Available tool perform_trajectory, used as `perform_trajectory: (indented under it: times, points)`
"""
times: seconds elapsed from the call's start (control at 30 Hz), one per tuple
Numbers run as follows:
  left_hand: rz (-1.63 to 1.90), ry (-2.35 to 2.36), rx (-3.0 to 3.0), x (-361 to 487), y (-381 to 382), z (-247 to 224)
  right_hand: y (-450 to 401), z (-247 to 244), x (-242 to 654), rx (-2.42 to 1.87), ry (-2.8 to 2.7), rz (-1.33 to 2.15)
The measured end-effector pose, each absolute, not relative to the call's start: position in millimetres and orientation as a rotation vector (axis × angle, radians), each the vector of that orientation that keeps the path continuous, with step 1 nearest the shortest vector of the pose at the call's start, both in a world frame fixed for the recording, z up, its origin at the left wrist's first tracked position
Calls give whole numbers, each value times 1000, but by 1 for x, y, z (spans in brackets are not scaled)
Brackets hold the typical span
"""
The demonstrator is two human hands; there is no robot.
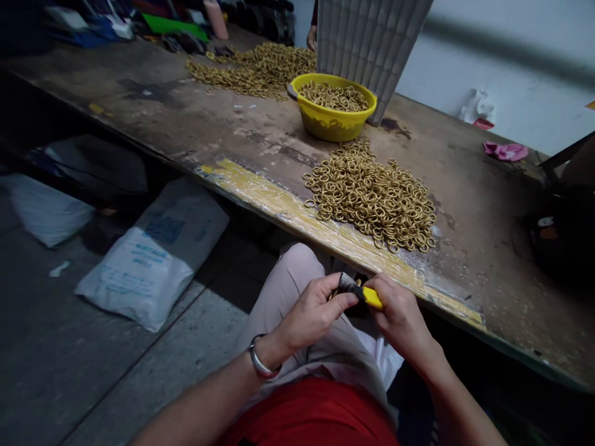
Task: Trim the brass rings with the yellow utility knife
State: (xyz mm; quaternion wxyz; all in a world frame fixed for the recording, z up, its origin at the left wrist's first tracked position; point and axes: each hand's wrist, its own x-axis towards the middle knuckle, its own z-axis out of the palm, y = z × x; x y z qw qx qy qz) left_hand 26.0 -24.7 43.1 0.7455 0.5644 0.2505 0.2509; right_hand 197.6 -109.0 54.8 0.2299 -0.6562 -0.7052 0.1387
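Observation:
Over my lap, just below the table edge, my two hands meet. My left hand (316,310) is closed, its thumb and index finger pinched on what looks like a small gold-coloured ring (331,297), mostly hidden by the fingers. A dark grey cover (346,284) wraps that index fingertip. My right hand (397,313) grips a small yellow-handled tool (372,298); its dark working end points at the left fingertips, too small to make out. On the table in front of my hands lies a loose heap of gold-coloured rings (376,195).
Behind the heap stands a yellow basin (332,127) full of rings. Farther back lie more rings (260,71) beside a tall grey ribbed panel (367,46), with another person's hand (312,38) behind. A pink cloth (506,150) lies right. White sacks (153,254) rest on the floor at left.

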Motion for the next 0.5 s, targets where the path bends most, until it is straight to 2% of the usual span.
perform_trajectory:
  times: [0.13, 0.27, 0.37, 0.5]
  points:
    - [614, 521, 1400, 23, -25, 56, -102, 51, 201, -2015, -2026, 252]
    - [538, 412, 1416, 13, -29, 65, -89, 40, 230, -2477, -1878, 71]
    - [436, 431, 1173, 12, -30, 56, -78, 33, 253, -2560, -1743, -84]
    - [484, 566, 780, 21, -25, 35, -62, 29, 266, -2582, -1714, -163]
